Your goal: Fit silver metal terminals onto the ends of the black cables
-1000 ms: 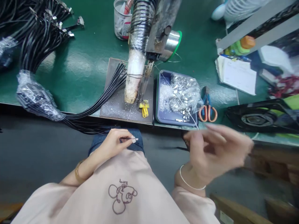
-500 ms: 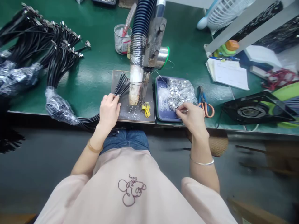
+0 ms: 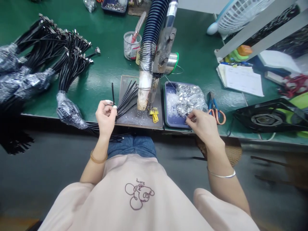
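Note:
My left hand (image 3: 106, 115) is closed on one black cable (image 3: 113, 93), whose end stands up above the fingers. To its right, a fan of loose black cables (image 3: 126, 99) lies on the brown board (image 3: 130, 122). My right hand (image 3: 201, 123) pinches a small part, too small to name clearly, at the front right of the blue tray (image 3: 178, 122). That tray holds a bag of shiny metal pieces (image 3: 190, 98) and white granules (image 3: 171, 104). Between my hands, a soldering fixture (image 3: 154, 83) comes down beside a white-wrapped hose (image 3: 145, 91). A yellow clip (image 3: 154, 115) sits below it.
Bundles of black cables (image 3: 72, 67) with metal connectors lie at the left. Pliers (image 3: 215, 110) rest right of the tray, near a black fan (image 3: 267, 117) and papers (image 3: 243, 78). A cup (image 3: 131, 48) and solder spool (image 3: 172, 62) stand behind.
My left hand has separated one cable from the bunch and raised its end; the other cables have spread out. My right hand still pinches at the tray. The whole view has shifted slightly.

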### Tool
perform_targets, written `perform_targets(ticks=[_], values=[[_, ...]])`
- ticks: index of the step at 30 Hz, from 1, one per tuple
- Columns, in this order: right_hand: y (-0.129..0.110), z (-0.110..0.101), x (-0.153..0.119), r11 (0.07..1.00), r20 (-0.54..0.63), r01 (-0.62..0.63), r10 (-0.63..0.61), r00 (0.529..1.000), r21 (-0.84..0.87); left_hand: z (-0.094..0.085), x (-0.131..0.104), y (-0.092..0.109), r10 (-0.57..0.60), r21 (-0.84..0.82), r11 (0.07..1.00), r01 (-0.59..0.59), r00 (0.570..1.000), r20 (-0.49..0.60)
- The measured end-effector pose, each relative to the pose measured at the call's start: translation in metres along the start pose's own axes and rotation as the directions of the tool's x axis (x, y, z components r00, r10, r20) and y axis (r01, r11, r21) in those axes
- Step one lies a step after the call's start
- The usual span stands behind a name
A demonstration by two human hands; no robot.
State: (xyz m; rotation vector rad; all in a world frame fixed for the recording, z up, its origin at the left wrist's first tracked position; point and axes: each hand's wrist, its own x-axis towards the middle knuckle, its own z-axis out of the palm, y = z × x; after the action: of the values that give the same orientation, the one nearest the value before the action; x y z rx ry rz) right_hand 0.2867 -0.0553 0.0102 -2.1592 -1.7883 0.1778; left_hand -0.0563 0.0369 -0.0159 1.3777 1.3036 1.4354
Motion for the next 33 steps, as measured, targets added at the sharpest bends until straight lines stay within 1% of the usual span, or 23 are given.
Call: perform_targets(ticks=[1,2,3,4,5,6,7,8,9,11,12,13,14,16,17,18,20,22,23,25,29,31,33], values=[[-0.001,0.0,0.001,1.0,0.002,-0.006,0.006,1.0,0.01,-0.002,-0.002,0.005,-0.041,-0.107,0.993,0.049,0.996,0.082],[-0.002,0.0,0.001,1.0,0.0,-0.012,0.012,1.0,0.029,-0.003,-0.005,0.012,-0.07,-0.167,0.98,0.111,0.97,0.232],[-0.003,0.0,0.0,0.999,-0.015,-0.015,0.016,1.0,0.053,-0.004,-0.009,0.018,-0.089,-0.184,0.965,0.187,0.894,0.44],[-0.005,-0.001,-0.001,0.997,-0.043,-0.012,0.016,0.999,0.078,-0.004,-0.014,0.025,-0.089,-0.173,0.949,0.262,0.754,0.651],[-0.006,-0.002,-0.003,0.995,-0.087,-0.003,0.012,0.996,0.102,-0.002,-0.019,0.03,-0.081,-0.146,0.931,0.333,0.581,0.81],[-0.008,-0.003,-0.006,0.992,-0.142,0.011,0.007,0.99,0.124,0.001,-0.025,0.035,-0.064,-0.117,0.911,0.394,0.417,0.906],[-0.011,-0.005,-0.009,0.989,-0.202,0.026,0.004,0.979,0.145,0.005,-0.03,0.037,-0.06,-0.097,0.895,0.435,0.334,0.941],[-0.015,-0.006,-0.013,0.985,-0.259,0.036,0.009,0.966,0.169,0.011,-0.035,0.038,-0.082,-0.09,0.88,0.466,0.335,0.938],[-0.019,-0.008,-0.016,0.979,-0.312,0.039,0.026,0.95,0.199,0.017,-0.039,0.037,-0.125,-0.107,0.867,0.487,0.42,0.899],[-0.032,-0.01,-0.025,0.952,-0.385,0.036,0.088,0.919,0.304,0.029,-0.045,0.033,-0.216,-0.176,0.841,0.512,0.615,0.759],[-0.041,-0.01,-0.029,0.922,-0.398,0.041,0.125,0.909,0.384,0.034,-0.047,0.031,-0.247,-0.207,0.831,0.517,0.676,0.695],[-0.051,-0.008,-0.033,0.879,-0.392,0.057,0.153,0.907,0.474,0.038,-0.048,0.028,-0.267,-0.232,0.825,0.515,0.718,0.642],[-0.061,-0.005,-0.037,0.823,-0.369,0.083,0.159,0.916,0.561,0.04,-0.048,0.026,-0.278,-0.248,0.824,0.51,0.745,0.607],[-0.083,0.004,-0.043,0.701,-0.28,0.136,0.095,0.955,0.7,0.042,-0.047,0.025,-0.284,-0.255,0.831,0.494,0.772,0.568],[-0.094,0.01,-0.046,0.66,-0.268,0.168,0.053,0.962,0.732,0.042,-0.047,0.025,-0.286,-0.252,0.837,0.486,0.78,0.556],[-0.103,0.016,-0.047,0.649,-0.282,0.195,0.031,0.959,0.735,0.042,-0.046,0.026,-0.288,-0.246,0.843,0.479,0.787,0.546],[-0.118,0.03,-0.047,0.689,-0.377,0.258,0.024,0.926,0.677,0.041,-0.045,0.027,-0.29,-0.231,0.855,0.464,0.798,0.529],[-0.126,0.041,-0.045,0.709,-0.449,0.301,0.025,0.893,0.638,0.042,-0.045,0.027,-0.286,-0.217,0.867,0.448,0.805,0.519],[-0.128,0.045,-0.043,0.699,-0.455,0.307,0.029,0.89,0.646,0.042,-0.046,0.027,-0.283,-0.21,0.873,0.441,0.806,0.52],[-0.129,0.05,-0.039,0.637,-0.409,0.29,0.043,0.912,0.714,0.044,-0.047,0.027,-0.27,-0.196,0.883,0.426,0.804,0.53],[-0.127,0.052,-0.034,0.488,-0.224,0.183,0.026,0.974,0.853,0.044,-0.05,0.025,-0.223,-0.19,0.905,0.38,0.806,0.548],[-0.125,0.051,-0.033,0.445,-0.168,0.133,0.042,0.985,0.886,0.044,-0.05,0.025,-0.203,-0.19,0.915,0.356,0.814,0.545],[-0.123,0.051,-0.033,0.431,-0.165,0.106,0.102,0.981,0.896,0.043,-0.05,0.025,-0.194,-0.182,0.924,0.335,0.823,0.534]])
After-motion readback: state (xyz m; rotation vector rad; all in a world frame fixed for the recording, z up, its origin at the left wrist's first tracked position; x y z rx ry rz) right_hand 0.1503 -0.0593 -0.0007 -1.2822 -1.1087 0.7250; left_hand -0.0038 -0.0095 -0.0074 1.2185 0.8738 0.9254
